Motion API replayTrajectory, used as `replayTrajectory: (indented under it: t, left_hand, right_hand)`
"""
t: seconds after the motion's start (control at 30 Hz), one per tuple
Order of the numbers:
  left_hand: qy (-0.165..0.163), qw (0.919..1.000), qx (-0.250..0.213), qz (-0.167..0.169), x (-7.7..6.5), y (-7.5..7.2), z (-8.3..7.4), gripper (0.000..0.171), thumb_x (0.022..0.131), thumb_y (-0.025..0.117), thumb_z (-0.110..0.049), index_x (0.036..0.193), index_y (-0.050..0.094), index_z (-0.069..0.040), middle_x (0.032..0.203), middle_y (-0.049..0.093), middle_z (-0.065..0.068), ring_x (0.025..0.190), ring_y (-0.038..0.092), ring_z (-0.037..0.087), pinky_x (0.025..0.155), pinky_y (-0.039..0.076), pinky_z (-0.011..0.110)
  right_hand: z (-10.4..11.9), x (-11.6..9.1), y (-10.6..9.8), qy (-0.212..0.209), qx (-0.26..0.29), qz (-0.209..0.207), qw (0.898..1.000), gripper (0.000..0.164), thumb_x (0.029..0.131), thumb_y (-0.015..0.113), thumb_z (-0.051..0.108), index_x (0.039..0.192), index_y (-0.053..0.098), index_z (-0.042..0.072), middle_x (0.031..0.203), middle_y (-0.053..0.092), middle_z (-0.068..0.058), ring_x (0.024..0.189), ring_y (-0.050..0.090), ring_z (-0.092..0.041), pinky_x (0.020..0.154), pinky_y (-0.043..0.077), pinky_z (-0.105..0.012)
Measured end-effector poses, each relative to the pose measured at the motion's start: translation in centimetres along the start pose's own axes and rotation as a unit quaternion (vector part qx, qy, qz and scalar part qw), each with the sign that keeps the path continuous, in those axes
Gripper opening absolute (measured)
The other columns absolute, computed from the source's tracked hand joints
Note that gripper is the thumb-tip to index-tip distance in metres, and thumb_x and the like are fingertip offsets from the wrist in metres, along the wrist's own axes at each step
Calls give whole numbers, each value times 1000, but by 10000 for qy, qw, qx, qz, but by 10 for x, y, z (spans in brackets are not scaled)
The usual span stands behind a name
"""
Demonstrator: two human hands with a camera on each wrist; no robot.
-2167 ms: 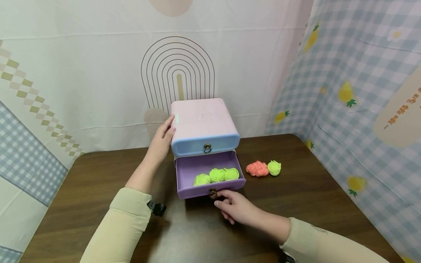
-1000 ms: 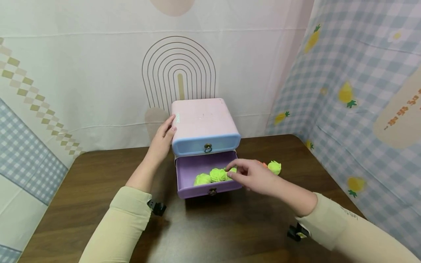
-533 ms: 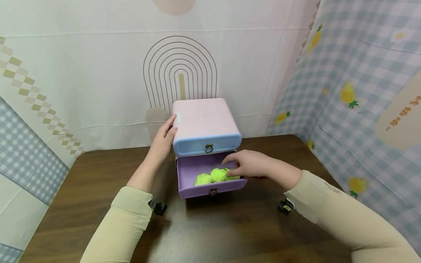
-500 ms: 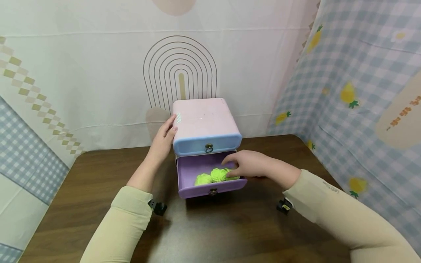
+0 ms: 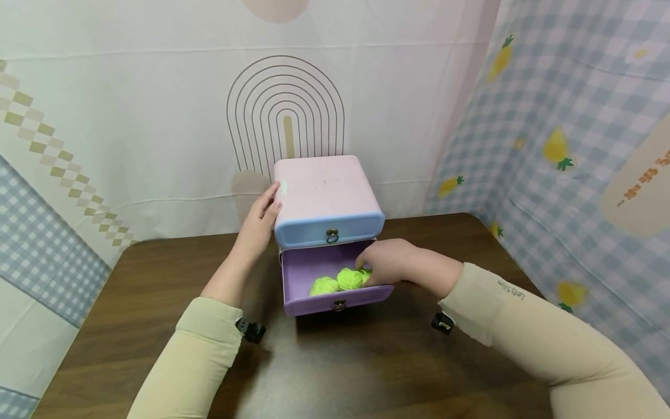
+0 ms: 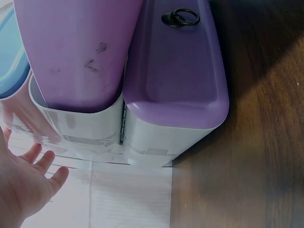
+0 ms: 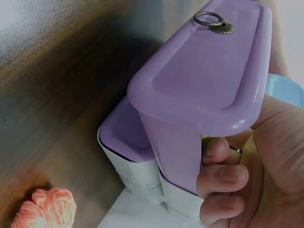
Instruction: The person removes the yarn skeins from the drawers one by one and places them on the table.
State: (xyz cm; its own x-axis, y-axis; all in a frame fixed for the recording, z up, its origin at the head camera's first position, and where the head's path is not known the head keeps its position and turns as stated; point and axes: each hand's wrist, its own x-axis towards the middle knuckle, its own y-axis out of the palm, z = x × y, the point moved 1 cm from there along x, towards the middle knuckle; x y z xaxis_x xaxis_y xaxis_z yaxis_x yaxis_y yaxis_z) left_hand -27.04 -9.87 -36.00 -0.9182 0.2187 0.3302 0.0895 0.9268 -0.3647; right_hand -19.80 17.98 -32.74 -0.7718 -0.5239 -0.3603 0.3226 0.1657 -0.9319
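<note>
Purple plastic is what the right hand (image 5: 389, 263) is reaching into: the open lower drawer (image 5: 335, 279) of a small two-drawer cabinet (image 5: 324, 198), where the forearm is coming in from the right, the wrist is bending down over the drawer's right wall and the fingers (image 7: 223, 175) are curling inside against the rightmost of the lime-green yarn balls (image 5: 349, 279); whether they are actually pinching it I cannot tell, since the hand is covering it. The left hand (image 5: 259, 221) is resting flat against the cabinet's left side with its fingers (image 6: 45, 161) straight and slightly spread, the arm stretching forward in a beige sleeve. The drawer is sticking out toward the person, its long axis running left to right, its ring pull (image 5: 339, 304) facing the near edge; the blue-fronted upper drawer (image 5: 330, 228) is sitting closed above it. An orange yarn ball (image 7: 45, 209) is lying on the dark wooden tabletop (image 5: 157, 291) just beside the cabinet's right side. Patterned cloth is hanging all around: a pale sheet with an arch design (image 5: 285, 110) behind, and a blue check with pineapples (image 5: 555, 145) on the right.
</note>
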Motion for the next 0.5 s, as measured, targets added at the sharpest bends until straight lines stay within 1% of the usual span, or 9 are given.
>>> replayTrajectory:
  t: [0.13,0.27,0.3,0.37,0.5]
  left_hand:
    - [-87,9999,-78,58,0,1,1,56,106,41,-40,158,29,-24,159,27,14,143,31,30,113,31,49]
    - [-233,9996,-74,120,-1,1,-3,56,106,39,-40,158,27,-24,160,24,13,144,30,31,113,31,50]
    - [-261,9996,-63,129,-2,0,-6,56,106,39,-38,159,26,-23,161,23,14,144,29,32,114,31,50]
    - [-276,9995,-26,145,-6,-1,-18,56,106,38,-33,159,26,-18,161,22,17,145,27,34,114,29,51]
    - [-303,9994,33,171,-14,-3,-40,55,107,38,-27,158,26,-10,160,22,21,145,27,37,115,28,52]
  right_hand:
    - [0,-1,2,-4,-130,-64,9999,28,87,74,40,111,75,24,100,68,10,82,56,-9,69,48,-32]
    - [0,-1,2,29,-59,-253,9997,12,87,73,34,97,73,26,85,63,11,73,52,-10,62,44,-31]
    - [0,-2,1,62,5,-315,9995,8,87,72,31,93,71,26,82,61,11,71,51,-11,60,43,-31]
    - [-1,-3,0,153,163,-413,9989,5,85,72,28,88,68,28,78,59,10,68,49,-12,57,40,-32]
    - [-2,-4,-5,341,441,-543,9970,8,83,74,29,85,66,31,78,59,12,68,50,-13,57,40,-33]
